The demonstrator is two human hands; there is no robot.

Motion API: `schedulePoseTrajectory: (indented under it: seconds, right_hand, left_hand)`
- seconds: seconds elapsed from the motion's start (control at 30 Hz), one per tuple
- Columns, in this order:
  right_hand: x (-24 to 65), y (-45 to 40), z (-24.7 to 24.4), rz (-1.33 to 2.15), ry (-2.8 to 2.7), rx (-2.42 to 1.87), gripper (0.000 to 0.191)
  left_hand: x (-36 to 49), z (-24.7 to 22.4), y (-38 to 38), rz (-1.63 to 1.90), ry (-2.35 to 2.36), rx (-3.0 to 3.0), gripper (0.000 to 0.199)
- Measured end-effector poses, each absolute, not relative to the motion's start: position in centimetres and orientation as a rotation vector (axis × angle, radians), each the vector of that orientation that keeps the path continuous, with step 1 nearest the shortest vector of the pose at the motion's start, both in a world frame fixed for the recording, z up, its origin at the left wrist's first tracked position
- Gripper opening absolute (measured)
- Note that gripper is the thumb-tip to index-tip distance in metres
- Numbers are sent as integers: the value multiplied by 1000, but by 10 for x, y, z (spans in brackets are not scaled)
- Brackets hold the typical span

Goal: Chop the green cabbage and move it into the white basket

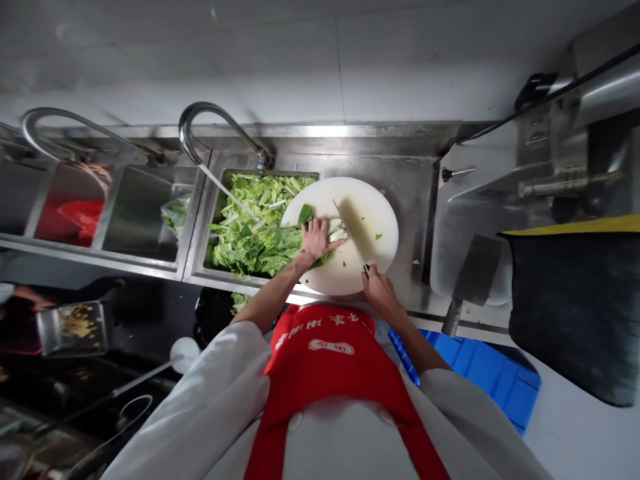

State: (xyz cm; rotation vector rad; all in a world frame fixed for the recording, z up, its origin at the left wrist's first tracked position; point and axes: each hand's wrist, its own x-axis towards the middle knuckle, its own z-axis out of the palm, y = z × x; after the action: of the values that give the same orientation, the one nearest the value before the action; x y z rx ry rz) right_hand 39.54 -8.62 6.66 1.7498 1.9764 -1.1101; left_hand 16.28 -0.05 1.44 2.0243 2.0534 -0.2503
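1. The left hand (pixel 316 240) was laid, with its fingers spread, upon the leafy greens (pixel 337 231); these were pressed to the white cutting board (pixel 383 217).
2. By the right hand (pixel 380 290), the black handle of a knife (pixel 351 235) was grasped; the blade was placed just beside the white stems.
3. At the board's left, the sink (pixel 199 257) was filled with cut greens (pixel 240 247).
4. Over these greens, a curved faucet (pixel 213 108) was extended.
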Motion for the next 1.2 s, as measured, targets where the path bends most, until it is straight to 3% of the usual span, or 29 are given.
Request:
schedulePoseTrajectory:
  seconds: [0.27,0.43,0.7,0.93,1.2]
  right_hand:
    - [400,-91,77,-982,2037,1866,31]
    - [385,-98,92,-1004,2086,1798,28]
    - [352,-69,88,-1006,2027,1736,30]
    - [333,-53,56,-938,2047,1781,33]
    - [350,-49,93,-835,2142,1752,32]
  left_hand:
    - [132,27,-5,-342,1958,2025,139]
    - [122,25,-14,-449,1901,1952,141]
    - [133,10,-23,-386,1896,1922,113]
    - [91,33,-3,-342,1741,1822,122]
    - [22,37,-24,-83,1827,1834,71]
